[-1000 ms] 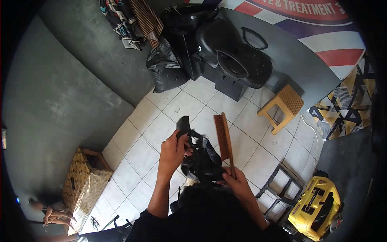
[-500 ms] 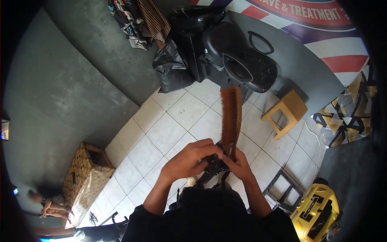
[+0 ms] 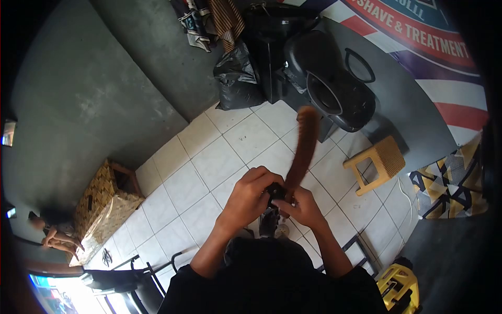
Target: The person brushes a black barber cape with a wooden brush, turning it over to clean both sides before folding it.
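I see a white tiled floor (image 3: 209, 162) carrying 1 black wash chair (image 3: 324, 78), a black plastic bag (image 3: 238, 78) against the wall, 1 tan stool (image 3: 379, 162), a woven box (image 3: 102, 206) (left) and a yellow case (image 3: 397, 288).

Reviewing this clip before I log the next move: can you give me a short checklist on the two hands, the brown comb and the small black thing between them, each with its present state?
1. Left hand closed over the small black object: ok.
2. Right hand gripping the comb at its lower end: ok.
3. Comb sharp enough to judge its teeth: not ok, motion-blurred.
4. What the black object is: cannot tell, mostly covered by fingers.
5. Hands close together in front of the body: ok.
6. Tiled floor below the hands visible: ok.
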Action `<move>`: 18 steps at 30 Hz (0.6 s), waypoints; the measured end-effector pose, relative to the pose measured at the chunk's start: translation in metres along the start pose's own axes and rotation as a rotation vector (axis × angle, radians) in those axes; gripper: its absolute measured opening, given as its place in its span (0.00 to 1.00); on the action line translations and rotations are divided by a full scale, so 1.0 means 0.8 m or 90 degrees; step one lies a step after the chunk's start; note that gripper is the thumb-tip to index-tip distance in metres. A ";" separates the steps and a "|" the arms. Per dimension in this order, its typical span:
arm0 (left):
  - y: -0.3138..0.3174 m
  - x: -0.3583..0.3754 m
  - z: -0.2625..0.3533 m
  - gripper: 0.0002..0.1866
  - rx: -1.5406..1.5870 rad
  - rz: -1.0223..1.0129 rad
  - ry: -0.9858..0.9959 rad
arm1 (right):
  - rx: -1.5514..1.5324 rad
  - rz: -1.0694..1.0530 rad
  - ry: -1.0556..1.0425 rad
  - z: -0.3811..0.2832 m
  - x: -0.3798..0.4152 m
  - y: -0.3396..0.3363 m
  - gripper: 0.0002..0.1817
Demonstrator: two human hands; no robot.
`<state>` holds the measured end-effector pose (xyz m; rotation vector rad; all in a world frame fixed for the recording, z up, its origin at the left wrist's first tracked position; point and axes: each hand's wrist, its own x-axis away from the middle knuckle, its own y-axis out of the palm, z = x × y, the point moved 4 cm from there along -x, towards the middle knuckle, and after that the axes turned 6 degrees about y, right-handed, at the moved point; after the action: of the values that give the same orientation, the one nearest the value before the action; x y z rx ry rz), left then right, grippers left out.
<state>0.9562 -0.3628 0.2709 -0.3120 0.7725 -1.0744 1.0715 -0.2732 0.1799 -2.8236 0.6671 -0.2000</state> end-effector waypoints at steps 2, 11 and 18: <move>0.005 0.001 -0.013 0.17 -0.034 0.045 -0.002 | 0.024 0.057 -0.044 -0.006 -0.016 -0.010 0.11; 0.030 -0.016 -0.135 0.11 0.332 -0.125 -0.382 | 0.044 0.092 -0.106 -0.063 -0.138 -0.044 0.06; -0.055 -0.117 -0.208 0.14 0.118 0.165 -0.051 | 0.103 0.190 -0.082 -0.113 -0.241 -0.091 0.07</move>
<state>0.7866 -0.2794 0.2177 -0.0934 0.6171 -0.8759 0.9146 -0.1398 0.2707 -2.5199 0.9817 -0.0178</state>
